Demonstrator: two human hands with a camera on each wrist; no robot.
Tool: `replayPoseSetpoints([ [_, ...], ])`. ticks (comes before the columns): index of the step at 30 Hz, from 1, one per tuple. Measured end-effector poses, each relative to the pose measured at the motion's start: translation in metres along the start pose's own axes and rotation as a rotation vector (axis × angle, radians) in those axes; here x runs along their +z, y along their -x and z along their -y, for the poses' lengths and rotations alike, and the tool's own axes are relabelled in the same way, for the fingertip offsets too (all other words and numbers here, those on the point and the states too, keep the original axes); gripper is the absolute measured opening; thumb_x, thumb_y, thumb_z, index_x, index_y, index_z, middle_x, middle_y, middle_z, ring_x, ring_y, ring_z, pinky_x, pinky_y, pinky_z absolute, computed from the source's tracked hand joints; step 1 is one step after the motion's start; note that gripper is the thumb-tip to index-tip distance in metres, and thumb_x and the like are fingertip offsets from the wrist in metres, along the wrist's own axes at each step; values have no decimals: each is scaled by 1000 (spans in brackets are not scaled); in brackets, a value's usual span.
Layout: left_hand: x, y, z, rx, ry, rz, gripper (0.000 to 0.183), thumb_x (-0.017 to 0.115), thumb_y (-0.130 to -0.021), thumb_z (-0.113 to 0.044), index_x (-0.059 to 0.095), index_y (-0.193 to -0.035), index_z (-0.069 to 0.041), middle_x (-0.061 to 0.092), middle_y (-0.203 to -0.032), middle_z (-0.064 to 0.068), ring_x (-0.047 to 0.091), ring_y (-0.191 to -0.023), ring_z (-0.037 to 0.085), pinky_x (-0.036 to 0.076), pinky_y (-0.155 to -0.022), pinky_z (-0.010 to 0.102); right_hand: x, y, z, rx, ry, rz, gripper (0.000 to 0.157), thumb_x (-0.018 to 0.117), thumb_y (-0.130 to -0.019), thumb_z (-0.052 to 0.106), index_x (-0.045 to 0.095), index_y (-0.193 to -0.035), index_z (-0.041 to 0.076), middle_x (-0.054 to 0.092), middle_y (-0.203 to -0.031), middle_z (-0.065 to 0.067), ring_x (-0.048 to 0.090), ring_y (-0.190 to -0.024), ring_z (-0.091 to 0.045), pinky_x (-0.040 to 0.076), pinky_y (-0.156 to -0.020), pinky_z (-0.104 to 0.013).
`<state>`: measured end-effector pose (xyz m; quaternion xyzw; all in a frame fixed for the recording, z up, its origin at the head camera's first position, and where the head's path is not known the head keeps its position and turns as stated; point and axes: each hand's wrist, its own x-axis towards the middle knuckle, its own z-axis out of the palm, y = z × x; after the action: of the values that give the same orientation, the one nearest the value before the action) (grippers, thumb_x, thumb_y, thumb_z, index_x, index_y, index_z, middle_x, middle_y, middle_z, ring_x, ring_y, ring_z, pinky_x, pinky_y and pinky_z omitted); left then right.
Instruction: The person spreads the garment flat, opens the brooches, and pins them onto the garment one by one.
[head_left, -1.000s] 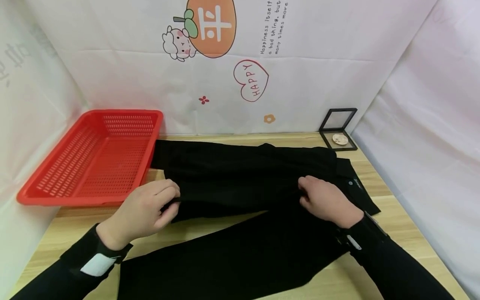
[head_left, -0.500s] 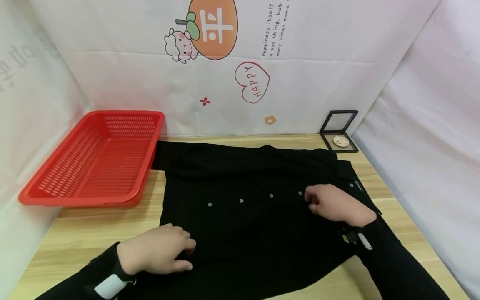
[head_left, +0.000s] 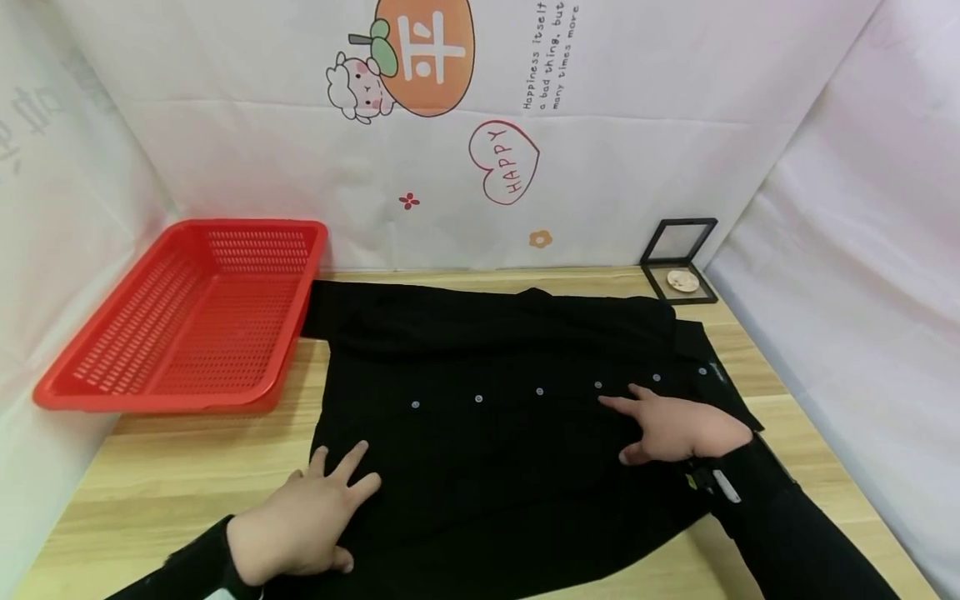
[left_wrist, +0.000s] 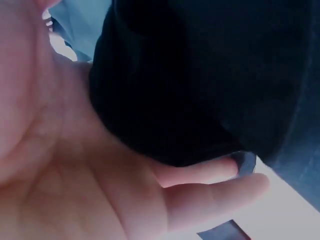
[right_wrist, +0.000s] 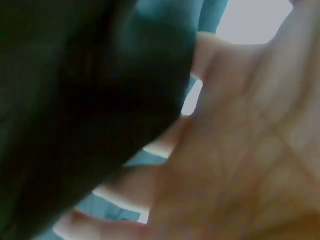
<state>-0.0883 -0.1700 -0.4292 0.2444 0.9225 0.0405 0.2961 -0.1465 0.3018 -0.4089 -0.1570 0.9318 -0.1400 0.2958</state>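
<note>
A black button-up shirt lies spread on the table, its front joined along a row of several small pale buttons. Its collar end points right, and one sleeve reaches left beside the basket. My left hand rests on the lower left of the shirt near the hem, fingers spread. On the right, my right hand lies on the shirt just below the buttons, with its fingers extended. In both wrist views dark cloth covers part of the palm and fingers.
At the left stands a red plastic basket with perforated walls. A small black frame holding a round pale disc stands at the back right. Printed white cloth hangs behind the wooden table.
My left hand brought the near front panel up over the shirt, let go, and now spreads its fingers near the hem. My right hand let go of the cloth and straightened its fingers.
</note>
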Motion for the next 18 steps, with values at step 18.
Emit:
replayPoseSetpoints([
  [18, -33, -20, 12, 166, -158, -306, 63, 73, -88, -50, 59, -135, -11, 59, -130, 15, 55, -118, 38, 41, -97, 58, -12, 6, -76, 146, 5, -145, 87, 69, -93, 40, 28, -152, -7, 11, -149, -46, 18, -132, -65, 31, -99, -69],
])
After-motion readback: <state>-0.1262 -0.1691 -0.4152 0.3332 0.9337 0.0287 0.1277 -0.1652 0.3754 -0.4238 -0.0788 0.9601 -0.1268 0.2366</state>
